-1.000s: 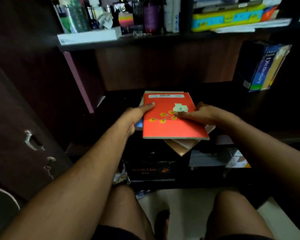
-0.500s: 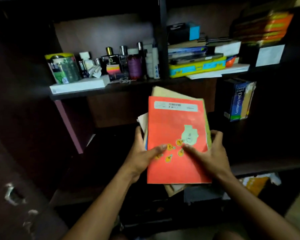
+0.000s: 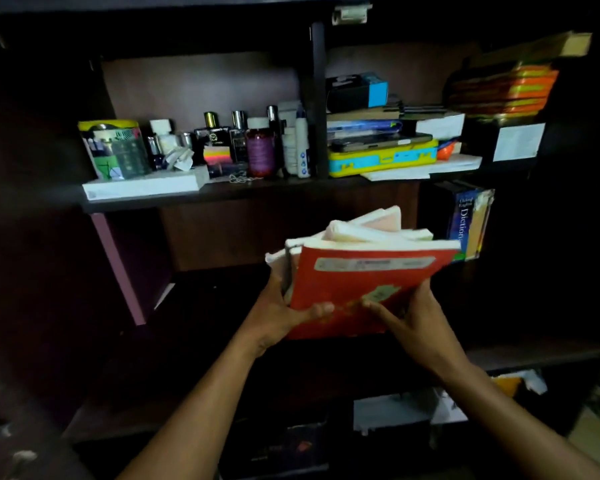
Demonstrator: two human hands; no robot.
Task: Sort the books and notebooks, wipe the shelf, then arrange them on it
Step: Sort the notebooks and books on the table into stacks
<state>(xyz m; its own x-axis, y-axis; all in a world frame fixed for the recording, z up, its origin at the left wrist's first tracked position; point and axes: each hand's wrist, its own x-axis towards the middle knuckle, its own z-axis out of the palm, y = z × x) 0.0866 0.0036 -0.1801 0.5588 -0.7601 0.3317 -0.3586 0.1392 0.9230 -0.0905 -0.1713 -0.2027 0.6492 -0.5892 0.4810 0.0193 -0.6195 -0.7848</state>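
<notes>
Head view, looking into a dark wooden shelf unit (image 3: 194, 199) with several compartments. Its middle shelf (image 3: 222, 306) is a wide dark board, and above it both hands hold up a stack of notebooks (image 3: 361, 244), tilted with the white page edges fanned at the top. The front one is a red notebook (image 3: 357, 282) with a pale label strip. The left hand (image 3: 278, 313) grips the stack's left edge, thumb curled onto the red cover; the right hand (image 3: 413, 320) grips the lower right side, fingers spread across the cover. Behind the stack, at the right of the same compartment, a blue dictionary (image 3: 465, 220) stands upright. On the shelf above sit a printed tin (image 3: 113, 148), a yellow and blue case (image 3: 381, 157) and small perfume bottles (image 3: 222, 140).
</notes>
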